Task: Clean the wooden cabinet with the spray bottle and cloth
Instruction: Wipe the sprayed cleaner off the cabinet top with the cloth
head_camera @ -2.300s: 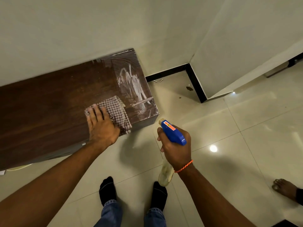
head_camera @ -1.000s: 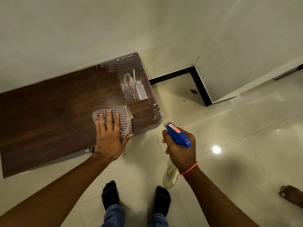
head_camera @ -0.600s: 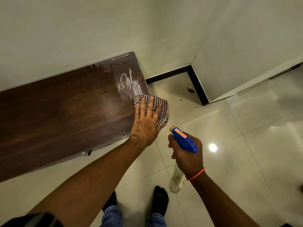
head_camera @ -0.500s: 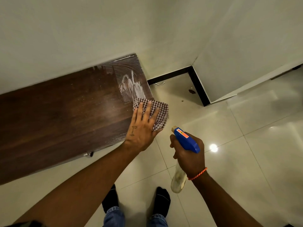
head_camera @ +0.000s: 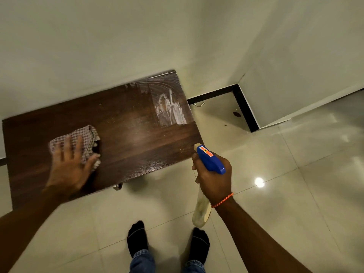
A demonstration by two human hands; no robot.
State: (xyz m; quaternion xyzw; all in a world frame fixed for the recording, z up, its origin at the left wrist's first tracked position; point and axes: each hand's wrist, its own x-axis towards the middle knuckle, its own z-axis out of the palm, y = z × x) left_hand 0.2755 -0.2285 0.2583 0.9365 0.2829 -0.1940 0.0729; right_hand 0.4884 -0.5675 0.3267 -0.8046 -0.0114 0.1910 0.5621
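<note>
The left hand [head_camera: 68,170] has swept the checked cloth [head_camera: 86,136] away from the right end of the wooden cabinet [head_camera: 128,134] and over to its left half. There it presses flat with fingers spread, blurred with motion, and no grip closes round the fabric. The front strip looks damp and shiny after that pass, yet the white smear [head_camera: 171,113] near the far right corner is still unwiped, so I'd call the job partly done.

The right hand [head_camera: 214,182] keeps a full grip on the spray bottle [head_camera: 210,160]. Its blue head sits just off the cabinet's right front corner and its body hangs over the tiled floor [head_camera: 295,194].

The wall [head_camera: 98,46] runs tight along the back edge and may crowd the cloth near the smear. Beyond lie black skirting [head_camera: 244,109], a scrap of wire [head_camera: 199,104] and a dark spot [head_camera: 237,114]. Socked feet [head_camera: 136,237] stand close by.
</note>
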